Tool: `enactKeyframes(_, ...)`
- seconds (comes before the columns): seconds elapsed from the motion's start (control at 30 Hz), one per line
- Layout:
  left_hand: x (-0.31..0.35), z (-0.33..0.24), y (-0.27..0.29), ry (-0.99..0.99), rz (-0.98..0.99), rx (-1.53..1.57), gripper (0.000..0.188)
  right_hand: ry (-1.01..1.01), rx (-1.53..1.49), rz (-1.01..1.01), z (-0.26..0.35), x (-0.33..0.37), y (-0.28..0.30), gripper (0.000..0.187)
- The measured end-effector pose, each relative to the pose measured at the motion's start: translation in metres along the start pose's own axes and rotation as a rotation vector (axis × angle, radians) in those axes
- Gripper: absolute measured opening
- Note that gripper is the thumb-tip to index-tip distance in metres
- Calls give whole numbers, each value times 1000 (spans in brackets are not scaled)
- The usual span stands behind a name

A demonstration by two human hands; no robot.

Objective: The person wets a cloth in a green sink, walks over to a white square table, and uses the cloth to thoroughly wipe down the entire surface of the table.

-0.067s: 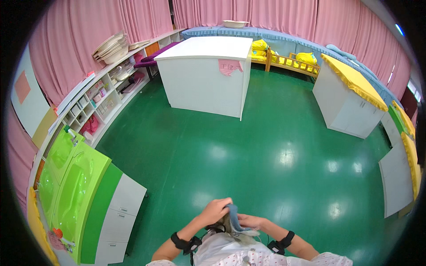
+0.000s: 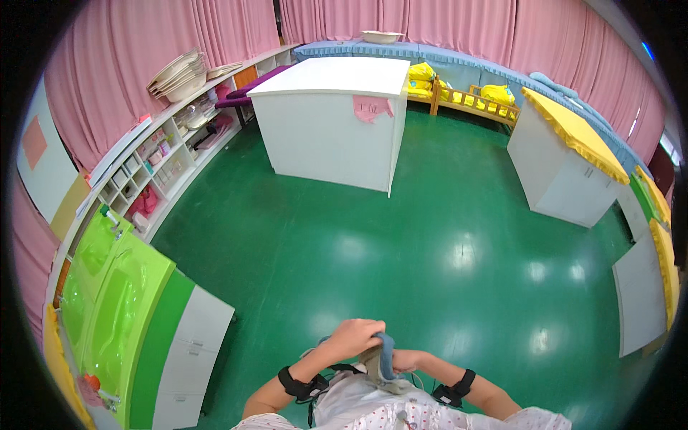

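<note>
Standing near, I see the person's left hand (image 2: 357,337) pinching the upper end of a folded blue-and-khaki cloth (image 2: 386,351) close against the body, its fingers narrowed onto the fabric. Taking 12 o'clock as straight ahead of the wearer, the cloth hangs toward 5 o'clock from those fingers, its long axis running roughly from 12 to 6. The right hand (image 2: 408,360) sits just beside it, with the cloth at its 9 o'clock; the left is nearer the top end, the right nearer the middle. The right fingers look curled, but their tips are hidden, so I cannot tell whether they grip anything. (Both forearms wear black straps (image 2: 453,391), by the way.)

Below the hands spreads a glossy green floor (image 2: 401,265). At 12 o'clock stands a white cabinet (image 2: 322,143) with a broad tabletop (image 2: 330,77); at 10, a lime-green basin unit (image 2: 154,287); at 11, stacked pale basins (image 2: 179,79) on a shelf; at 1, a yellow-covered cabinet (image 2: 552,172). Pink curtains (image 2: 459,25) line the far wall.
</note>
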State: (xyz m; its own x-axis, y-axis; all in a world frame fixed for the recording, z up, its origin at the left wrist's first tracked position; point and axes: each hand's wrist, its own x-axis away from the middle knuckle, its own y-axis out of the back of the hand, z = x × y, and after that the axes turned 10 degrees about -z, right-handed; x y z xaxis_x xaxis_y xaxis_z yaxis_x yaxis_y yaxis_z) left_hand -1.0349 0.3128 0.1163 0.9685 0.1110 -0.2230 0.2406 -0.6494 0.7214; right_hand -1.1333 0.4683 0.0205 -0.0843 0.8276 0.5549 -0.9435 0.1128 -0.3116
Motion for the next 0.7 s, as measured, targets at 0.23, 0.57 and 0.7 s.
enactKeyframes(0.23,-182,66,29,-247,123,-65,25,556,1355,-692,141,-52,162,20)
enactKeyframes(0.57,-456,130,31,-666,223,-348,13,605,92,-201,258,-145,350,37)
enactKeyframes(0.7,-542,167,44,-695,-1,-361,11,517,33,-233,330,-177,432,40)
